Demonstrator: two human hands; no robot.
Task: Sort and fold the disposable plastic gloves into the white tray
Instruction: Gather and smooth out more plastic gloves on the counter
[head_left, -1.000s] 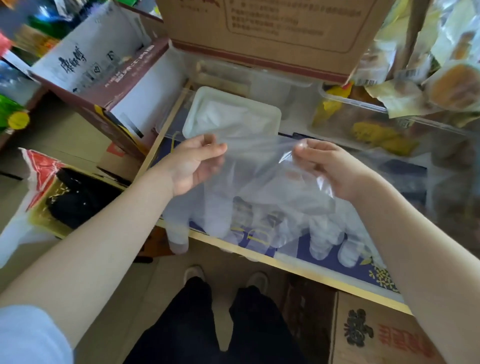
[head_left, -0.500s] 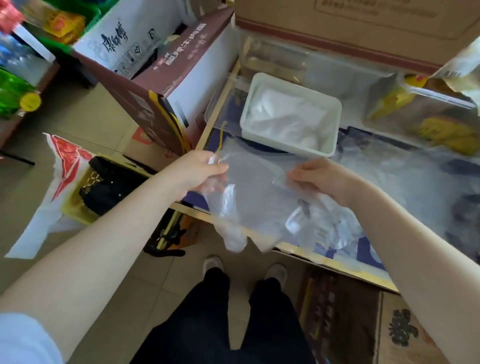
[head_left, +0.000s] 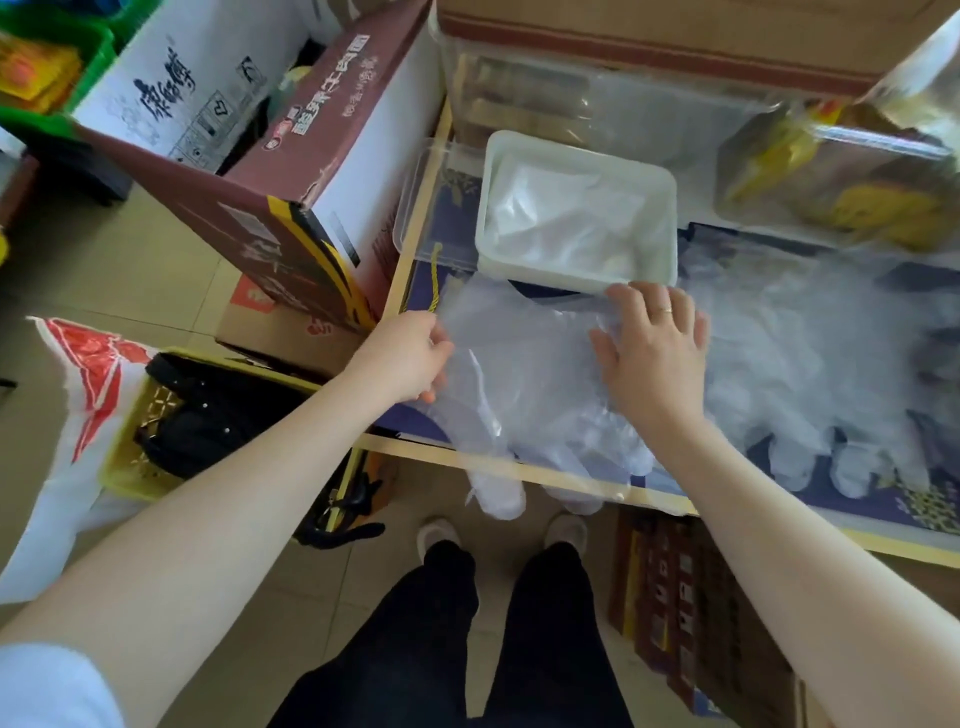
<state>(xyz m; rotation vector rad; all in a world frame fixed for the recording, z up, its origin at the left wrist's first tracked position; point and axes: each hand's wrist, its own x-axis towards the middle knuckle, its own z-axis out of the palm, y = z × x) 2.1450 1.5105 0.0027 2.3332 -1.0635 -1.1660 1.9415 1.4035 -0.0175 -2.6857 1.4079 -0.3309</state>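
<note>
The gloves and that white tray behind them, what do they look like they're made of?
The glove under the left hand and right hand looks like thin clear plastic film: the table pattern shows through, and it wrinkles and glints. The white tray appears to be opaque plastic, smooth with rounded corners; how rigid it is cannot be told.

Left hand (head_left: 410, 358) hides the glove (head_left: 524, 374) edge.
</note>
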